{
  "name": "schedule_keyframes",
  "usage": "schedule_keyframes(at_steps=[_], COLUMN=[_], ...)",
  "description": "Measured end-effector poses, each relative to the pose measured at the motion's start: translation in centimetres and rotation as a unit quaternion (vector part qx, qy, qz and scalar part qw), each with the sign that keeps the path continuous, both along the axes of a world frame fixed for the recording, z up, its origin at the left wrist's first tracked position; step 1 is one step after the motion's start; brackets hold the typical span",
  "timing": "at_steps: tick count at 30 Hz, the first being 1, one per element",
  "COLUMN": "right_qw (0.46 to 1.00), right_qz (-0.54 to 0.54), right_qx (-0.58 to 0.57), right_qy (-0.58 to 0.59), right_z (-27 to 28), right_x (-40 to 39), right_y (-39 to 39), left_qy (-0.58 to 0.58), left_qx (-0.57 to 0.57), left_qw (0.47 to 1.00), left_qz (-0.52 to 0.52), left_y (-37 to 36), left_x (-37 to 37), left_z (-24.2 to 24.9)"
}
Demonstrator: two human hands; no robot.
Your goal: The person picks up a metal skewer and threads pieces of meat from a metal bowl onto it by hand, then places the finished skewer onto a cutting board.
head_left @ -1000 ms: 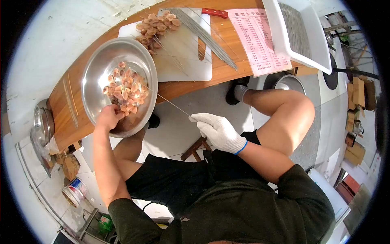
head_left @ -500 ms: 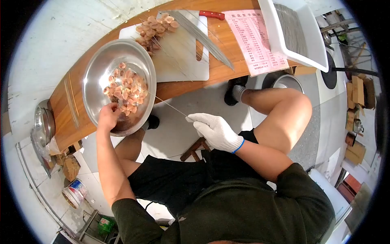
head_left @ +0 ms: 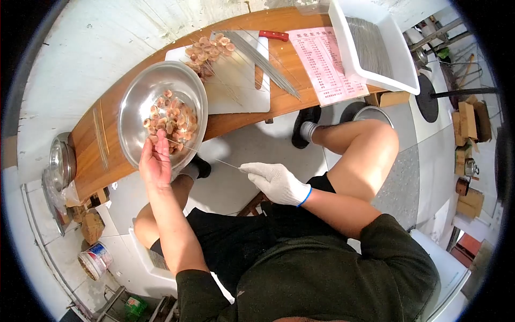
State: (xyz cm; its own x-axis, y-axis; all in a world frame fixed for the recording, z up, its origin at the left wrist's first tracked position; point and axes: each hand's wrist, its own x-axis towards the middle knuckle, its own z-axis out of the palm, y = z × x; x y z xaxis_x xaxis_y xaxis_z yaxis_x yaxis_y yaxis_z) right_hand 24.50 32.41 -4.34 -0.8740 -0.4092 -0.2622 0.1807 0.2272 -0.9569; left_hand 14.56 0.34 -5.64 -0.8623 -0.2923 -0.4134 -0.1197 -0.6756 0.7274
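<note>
My right hand (head_left: 276, 182), in a white knit glove with a blue cuff, pinches the near end of a thin metal skewer (head_left: 212, 157). The skewer slants up and left to the fingers of my bare left hand (head_left: 156, 163). That hand is palm up over the near rim of a steel bowl (head_left: 131, 118), its fingers closed round what looks like a small meat piece (head_left: 153, 139) at the skewer's tip. Small, round, pinkish-brown meat pieces (head_left: 179, 119) lie heaped inside the bowl. Part of what the left fingers hold is hidden.
Loaded skewers (head_left: 210, 49) lie on a white cutting board (head_left: 241, 99) beside bare skewers (head_left: 263, 64) and a red-handled knife (head_left: 273, 35). A pink printed sheet (head_left: 327, 75) and a white bin of skewers (head_left: 407, 80) are at the right. The wooden table (head_left: 86, 161) curves along the wall.
My left hand has turned from reaching down into the meat to palm up at the skewer's tip. My right hand and the skewer have shifted slightly left and down.
</note>
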Motion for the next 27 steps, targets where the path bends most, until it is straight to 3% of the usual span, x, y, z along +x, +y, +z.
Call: schedule_keyframes(at_steps=[3, 6, 15, 27], right_qw=[0.994, 0.995, 0.995, 0.989], right_qz=[-0.019, 0.011, 0.006, -0.004], right_qx=[0.003, 0.036, 0.027, 0.037], right_qy=[0.109, 0.096, 0.1, 0.144], right_z=[-1.2, -0.1, 0.3, -0.4], right_x=[0.7, 0.9, 2.3, 2.6], right_y=[-0.2, 0.4, 0.9, 0.9], left_qy=[0.032, 0.05, 0.027, 0.061], left_qx=[0.031, 0.072, 0.045, 0.067], left_qw=[0.999, 0.996, 0.998, 0.996], left_qz=[-0.015, -0.026, 0.035, 0.018], left_y=[0.1, 0.4, 2.1, 2.6], left_x=[0.7, 1.4, 2.2, 2.4], left_z=[-0.5, 0.0, 0.7, 0.9])
